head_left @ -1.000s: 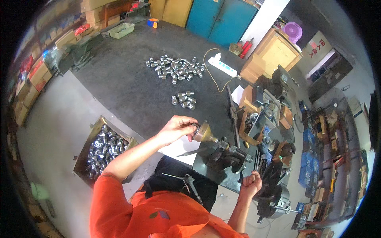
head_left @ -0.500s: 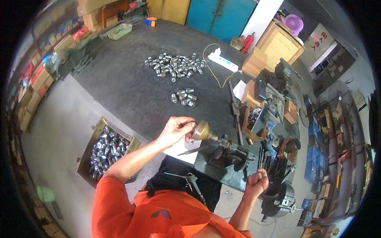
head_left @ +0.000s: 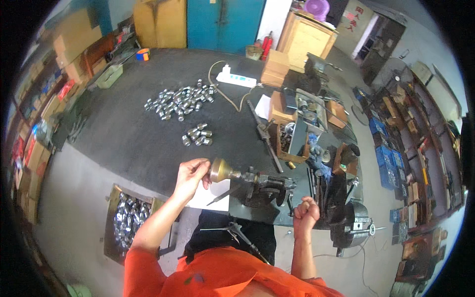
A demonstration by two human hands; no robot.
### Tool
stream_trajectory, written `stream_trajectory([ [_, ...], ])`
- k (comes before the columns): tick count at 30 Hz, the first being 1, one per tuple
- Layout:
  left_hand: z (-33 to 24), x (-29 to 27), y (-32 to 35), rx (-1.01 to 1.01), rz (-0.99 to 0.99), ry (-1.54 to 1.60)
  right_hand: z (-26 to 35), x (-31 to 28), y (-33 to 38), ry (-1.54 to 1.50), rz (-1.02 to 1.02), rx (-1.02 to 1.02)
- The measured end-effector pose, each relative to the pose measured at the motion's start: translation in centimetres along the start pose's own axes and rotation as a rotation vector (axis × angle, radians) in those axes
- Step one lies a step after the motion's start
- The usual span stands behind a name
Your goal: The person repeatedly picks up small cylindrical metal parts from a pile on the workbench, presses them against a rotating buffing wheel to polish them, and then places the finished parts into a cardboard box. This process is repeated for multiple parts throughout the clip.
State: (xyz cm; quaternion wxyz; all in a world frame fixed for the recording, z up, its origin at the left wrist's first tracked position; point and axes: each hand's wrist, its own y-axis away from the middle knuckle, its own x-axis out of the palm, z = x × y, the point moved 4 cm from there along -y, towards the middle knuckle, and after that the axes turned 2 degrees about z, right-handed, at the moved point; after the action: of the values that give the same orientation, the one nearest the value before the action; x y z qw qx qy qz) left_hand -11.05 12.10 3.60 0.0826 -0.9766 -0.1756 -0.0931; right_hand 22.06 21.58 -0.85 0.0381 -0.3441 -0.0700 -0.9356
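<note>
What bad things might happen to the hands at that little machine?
1. The left hand has its fingers right at the brass-coloured cone on the small dark bench tool; a fingertip might get pinched there.
2. The right hand is clenched by the tool's near side, perhaps on a lever; it might slip.
3. Loose metal fittings lie close by and might roll off the table.

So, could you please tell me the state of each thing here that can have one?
Left hand: fingers at the brass cone, touching it.
Right hand: closed in a fist at the bench edge; what it holds is hidden.
Brass cone: mounted on the small bench machine, lying sideways.
Box of metal parts: open, filled.
Blue door: shut.
</note>
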Motion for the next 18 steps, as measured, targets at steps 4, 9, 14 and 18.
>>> stream_trajectory([
  [4, 0.2, 0.2, -0.1, -0.015, -0.039, 0.035, -2.6, -2.7, -1.9, 0.045, -0.058, 0.078],
  [9, 0.1, 0.0, -0.1, -0.028, -0.04, 0.06, -4.2, -2.3, -7.1, 0.305, -0.107, 0.012],
  [14, -0.4, -0.1, -0.2, -0.039, -0.039, 0.058, -0.9, 2.9, -10.2, 0.372, -0.018, -0.155],
  [18, -0.2, -0.5, -0.1, -0.046, -0.028, 0.062, 2.1, 5.2, -8.8, 0.189, 0.174, -0.338],
])
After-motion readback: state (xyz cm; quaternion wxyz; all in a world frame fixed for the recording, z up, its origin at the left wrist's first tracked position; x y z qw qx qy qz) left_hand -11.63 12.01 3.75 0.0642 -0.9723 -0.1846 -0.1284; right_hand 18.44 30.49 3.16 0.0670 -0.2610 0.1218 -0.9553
